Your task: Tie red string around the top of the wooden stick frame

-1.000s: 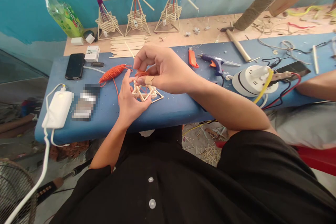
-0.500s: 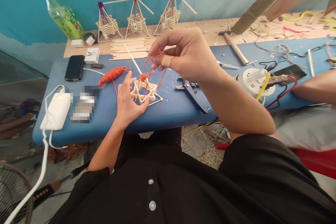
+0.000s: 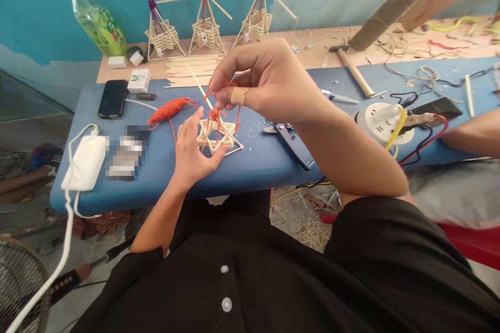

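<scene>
A small frame of thin wooden sticks (image 3: 219, 138), star-shaped as seen from above, stands near the front of the blue table. Orange string is bound around its top, where one long stick leans up and away. My left hand (image 3: 195, 151) grips the frame's left side between thumb and fingers. Above it, my right hand (image 3: 253, 83), a plaster on its thumb, pinches orange string (image 3: 208, 94) whose strands hang to the frame. To the left lies a wound bundle of orange string (image 3: 170, 110), one strand trailing from it toward my left hand.
Several finished-looking stick lanterns (image 3: 205, 26) stand along the wall behind loose sticks (image 3: 183, 70). Pliers (image 3: 291, 143), a hammer (image 3: 355, 73) and a power socket (image 3: 380, 119) lie rightward. A phone (image 3: 112, 99), power bank (image 3: 86, 164) and bottle (image 3: 96, 21) are leftward. Another person's arm (image 3: 472, 132) rests at right.
My right hand has moved slightly left and down with the string, closer to the frame's long stick. The left hand still grips the frame.
</scene>
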`<state>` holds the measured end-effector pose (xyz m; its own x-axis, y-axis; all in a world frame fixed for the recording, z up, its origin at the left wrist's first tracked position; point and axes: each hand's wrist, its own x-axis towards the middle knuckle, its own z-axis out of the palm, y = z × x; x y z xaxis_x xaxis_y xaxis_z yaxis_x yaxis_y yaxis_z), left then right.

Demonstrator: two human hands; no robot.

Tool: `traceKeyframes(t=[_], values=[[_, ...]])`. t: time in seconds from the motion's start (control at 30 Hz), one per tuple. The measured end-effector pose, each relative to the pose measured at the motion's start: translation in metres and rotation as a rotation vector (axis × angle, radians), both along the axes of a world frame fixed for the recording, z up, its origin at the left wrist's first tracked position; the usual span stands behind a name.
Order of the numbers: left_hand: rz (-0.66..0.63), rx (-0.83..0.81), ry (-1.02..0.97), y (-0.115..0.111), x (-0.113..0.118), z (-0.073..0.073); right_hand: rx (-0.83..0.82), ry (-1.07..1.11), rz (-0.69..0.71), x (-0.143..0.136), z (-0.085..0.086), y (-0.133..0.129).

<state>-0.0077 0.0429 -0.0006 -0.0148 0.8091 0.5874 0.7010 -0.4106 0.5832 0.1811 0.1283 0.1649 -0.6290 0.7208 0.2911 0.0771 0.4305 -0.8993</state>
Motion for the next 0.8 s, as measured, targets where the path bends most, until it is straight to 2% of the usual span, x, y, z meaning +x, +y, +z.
traceKeyframes(t=[0.2, 0.37, 0.57, 0.8], values=[[0.062, 0.143, -0.055, -0.004, 0.001, 0.009, -0.018, 0.009, -0.004, 0.0, -0.002, 0.001], [0.0, 0.22, -0.105, -0.003, 0.003, 0.024, -0.025, 0.027, 0.02, 0.0, -0.005, 0.001], [-0.093, 0.193, -0.258, 0.02, 0.003, 0.033, -0.003, 0.036, 0.007, -0.003, -0.005, 0.002], [-0.064, 0.156, -0.311, 0.038, 0.0, 0.038, -0.024, 0.027, 0.004, -0.004, -0.005, 0.007]])
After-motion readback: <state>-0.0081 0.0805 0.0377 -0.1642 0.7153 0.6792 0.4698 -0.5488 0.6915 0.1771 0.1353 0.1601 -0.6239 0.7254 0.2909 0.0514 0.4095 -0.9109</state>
